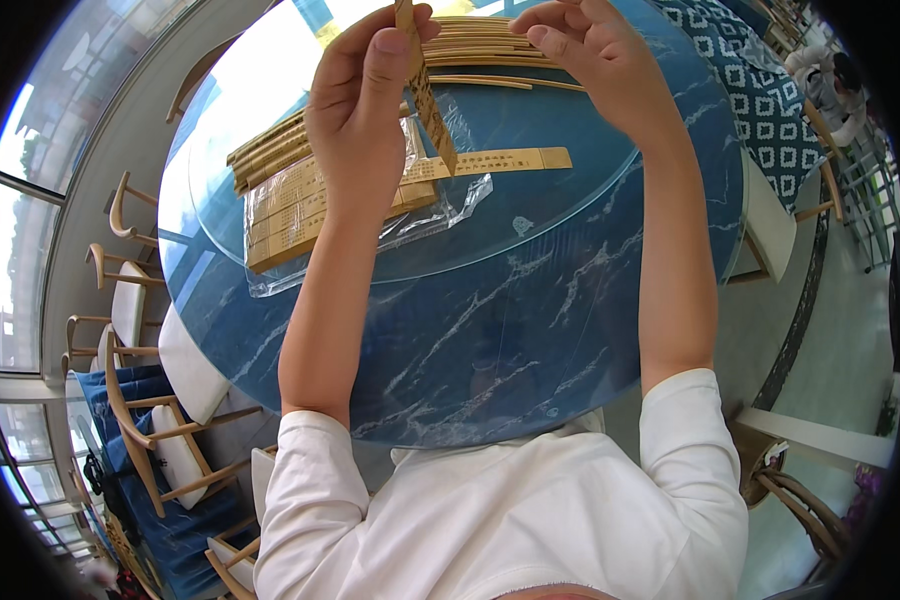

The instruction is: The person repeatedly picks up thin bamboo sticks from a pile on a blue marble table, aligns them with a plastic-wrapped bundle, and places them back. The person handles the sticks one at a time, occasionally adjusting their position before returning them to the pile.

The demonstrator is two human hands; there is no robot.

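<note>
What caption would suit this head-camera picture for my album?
Left hand pinches a flat wooden strip, right hand raised beside it, above a blue marbled table.

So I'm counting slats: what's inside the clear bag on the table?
The bag holds a stack of bamboo slats. The left hand covers its far end, so a count isn't possible.

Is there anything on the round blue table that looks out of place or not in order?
One flat bamboo strip lies alone on the glass turntable, apart from the stack in the clear plastic bag. The left hand holds another strip upright. Nothing looks spilled or broken.
</note>
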